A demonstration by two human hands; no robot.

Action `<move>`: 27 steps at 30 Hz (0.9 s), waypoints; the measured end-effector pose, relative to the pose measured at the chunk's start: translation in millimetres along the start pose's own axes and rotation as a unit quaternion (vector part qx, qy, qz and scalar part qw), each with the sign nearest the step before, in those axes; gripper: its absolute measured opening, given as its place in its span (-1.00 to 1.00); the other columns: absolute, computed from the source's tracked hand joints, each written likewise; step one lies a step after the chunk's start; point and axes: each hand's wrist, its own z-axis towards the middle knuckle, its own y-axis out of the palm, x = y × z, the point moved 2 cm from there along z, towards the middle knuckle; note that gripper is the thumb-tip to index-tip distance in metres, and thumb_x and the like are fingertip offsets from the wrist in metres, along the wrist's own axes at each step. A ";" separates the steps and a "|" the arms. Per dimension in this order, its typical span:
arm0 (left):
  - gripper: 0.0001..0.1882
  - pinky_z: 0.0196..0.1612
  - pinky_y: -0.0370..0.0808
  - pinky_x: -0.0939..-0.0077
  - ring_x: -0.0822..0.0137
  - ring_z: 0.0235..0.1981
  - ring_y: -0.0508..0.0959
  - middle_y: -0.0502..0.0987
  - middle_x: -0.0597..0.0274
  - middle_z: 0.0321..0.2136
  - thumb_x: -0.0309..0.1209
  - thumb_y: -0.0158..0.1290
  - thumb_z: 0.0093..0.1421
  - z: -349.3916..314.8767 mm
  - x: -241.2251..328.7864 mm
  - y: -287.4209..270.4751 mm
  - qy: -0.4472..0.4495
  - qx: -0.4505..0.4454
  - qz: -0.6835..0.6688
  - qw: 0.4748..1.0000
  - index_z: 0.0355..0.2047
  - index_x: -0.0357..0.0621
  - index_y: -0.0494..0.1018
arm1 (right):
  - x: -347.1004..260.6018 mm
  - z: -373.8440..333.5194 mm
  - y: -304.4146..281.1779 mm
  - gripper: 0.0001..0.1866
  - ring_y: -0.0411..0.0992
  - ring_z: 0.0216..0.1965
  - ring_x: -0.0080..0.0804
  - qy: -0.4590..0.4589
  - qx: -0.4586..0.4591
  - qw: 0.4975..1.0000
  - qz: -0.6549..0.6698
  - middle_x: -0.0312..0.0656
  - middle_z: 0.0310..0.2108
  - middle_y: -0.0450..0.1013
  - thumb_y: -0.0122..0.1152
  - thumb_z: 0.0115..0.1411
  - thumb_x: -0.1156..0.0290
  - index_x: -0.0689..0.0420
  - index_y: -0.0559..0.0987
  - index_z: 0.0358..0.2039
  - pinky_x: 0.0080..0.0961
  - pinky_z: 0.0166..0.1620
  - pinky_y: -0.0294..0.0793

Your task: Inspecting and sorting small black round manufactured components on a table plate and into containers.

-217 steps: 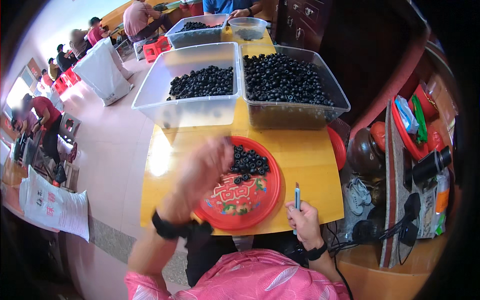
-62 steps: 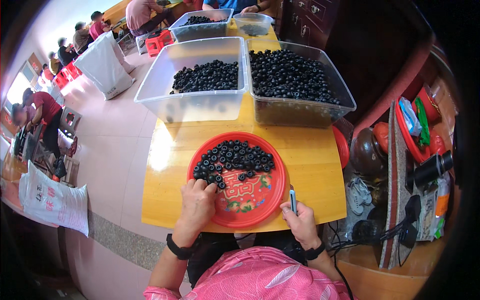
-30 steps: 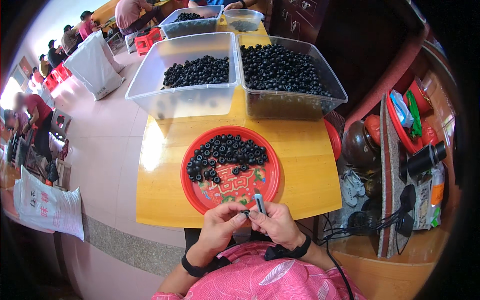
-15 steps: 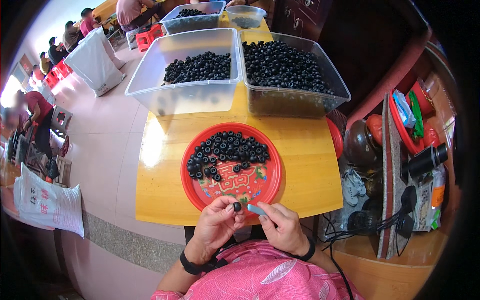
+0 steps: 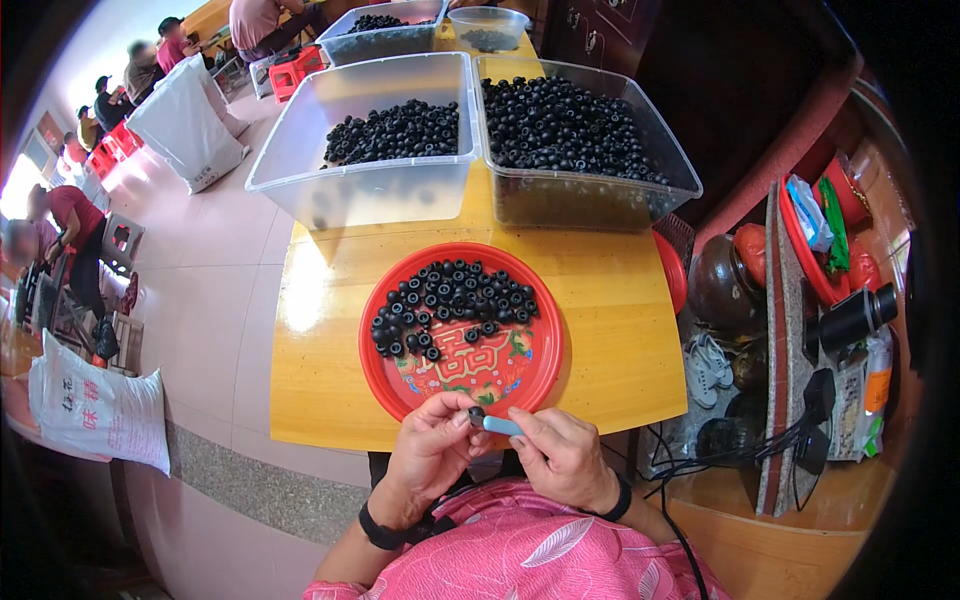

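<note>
Between the thumb and fingers of my left hand (image 5: pixel 428 455) is a small round black bead-like piece (image 5: pixel 476 412). My right hand (image 5: pixel 566 462) pinches a small tool with a light-blue handle (image 5: pixel 503 426), whose near end meets the black piece; its tip is too small to make out. Both hands are at the table's front edge. Just beyond them lies a round red patterned tray (image 5: pixel 549 372). Its far half is covered with several similar black pieces (image 5: pixel 458 292), many showing a round hole.
Behind the tray stand two clear plastic bins, a left bin (image 5: pixel 300 140) and a right bin (image 5: pixel 600 205), both holding black pieces. The yellow table (image 5: pixel 620 350) carries more tubs farther back. Black cables (image 5: pixel 690 466) run at the right. White sacks (image 5: pixel 105 410) and seated people are at the left.
My right hand has brought the light-blue tool leftward against the black piece; before, a small gap lay between them. My left hand has stayed nearly in place.
</note>
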 end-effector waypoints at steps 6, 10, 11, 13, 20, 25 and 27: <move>-0.81 -0.37 0.37 0.49 0.39 -0.43 0.43 0.46 0.20 -0.41 -0.52 0.00 0.14 -0.6 0.0 1.4 0.015 -0.003 0.020 1.000 -0.21 -0.26 0.38 | -0.3 -1.0 -1.3 -0.63 0.39 -0.53 -0.20 -0.025 0.002 1.000 -0.017 -0.13 -0.54 0.34 0.20 -0.05 0.50 0.27 0.46 -0.17 -0.34 -0.50 0.38; -0.82 -0.37 0.35 0.49 0.39 -0.43 0.41 0.46 0.16 -0.38 -0.52 0.02 0.13 -3.9 3.5 4.1 0.024 -0.037 0.030 0.999 -0.23 -0.27 0.39 | -2.6 -0.2 -2.2 -0.61 0.36 -0.54 -0.19 -0.067 0.013 0.996 -0.052 -0.15 -0.54 0.33 0.20 -0.07 0.50 0.24 0.45 -0.15 -0.34 -0.51 0.35; -0.81 -0.38 0.35 0.49 0.38 -0.44 0.41 0.46 0.14 -0.38 -0.51 0.03 0.12 -3.9 3.6 4.8 0.015 -0.042 0.027 0.999 -0.24 -0.27 0.40 | -1.7 -0.2 -2.0 -0.61 0.36 -0.54 -0.19 -0.066 0.014 0.996 -0.053 -0.15 -0.54 0.33 0.20 -0.07 0.50 0.24 0.45 -0.15 -0.34 -0.51 0.35; -0.81 -0.38 0.34 0.49 0.36 -0.44 0.40 0.45 0.13 -0.38 -0.50 0.05 0.11 -3.9 2.6 4.7 0.006 -0.053 0.032 0.998 -0.24 -0.26 0.40 | 1.3 0.8 -0.8 -0.63 0.34 -0.56 -0.19 -0.087 0.028 0.993 -0.075 -0.15 -0.56 0.33 0.19 -0.06 0.51 0.24 0.45 -0.17 -0.34 -0.53 0.33; -0.83 -0.40 0.31 0.52 0.37 -0.45 0.34 0.39 0.18 -0.44 -0.49 0.03 0.12 -5.6 6.5 6.3 -0.010 -0.056 0.001 0.998 -0.26 -0.25 0.39 | 25.0 -4.0 -13.1 -0.73 0.40 -0.53 -0.14 0.060 0.070 0.994 -0.062 -0.05 -0.55 0.36 0.15 0.01 0.56 0.27 0.48 -0.22 -0.34 -0.50 0.35; -0.84 -0.39 0.31 0.52 0.39 -0.44 0.34 0.39 0.20 -0.44 -0.51 0.01 0.13 -1.8 4.9 12.6 -0.028 -0.042 -0.006 0.999 -0.26 -0.25 0.38 | 18.7 -1.1 0.9 -0.77 0.42 -0.52 -0.27 0.118 0.074 0.987 0.077 -0.06 -0.52 0.40 0.14 0.10 0.49 0.31 0.48 -0.23 -0.49 -0.46 0.36; -0.83 -0.38 0.32 0.52 0.40 -0.43 0.36 0.40 0.20 -0.43 -0.52 0.02 0.13 0.0 2.8 10.3 -0.034 -0.045 0.004 0.998 -0.25 -0.25 0.38 | 18.6 -2.8 7.5 -0.75 0.40 -0.50 -0.47 0.171 0.057 0.959 0.220 -0.16 -0.51 0.43 0.15 0.13 0.43 0.31 0.48 -0.22 -0.56 -0.43 0.36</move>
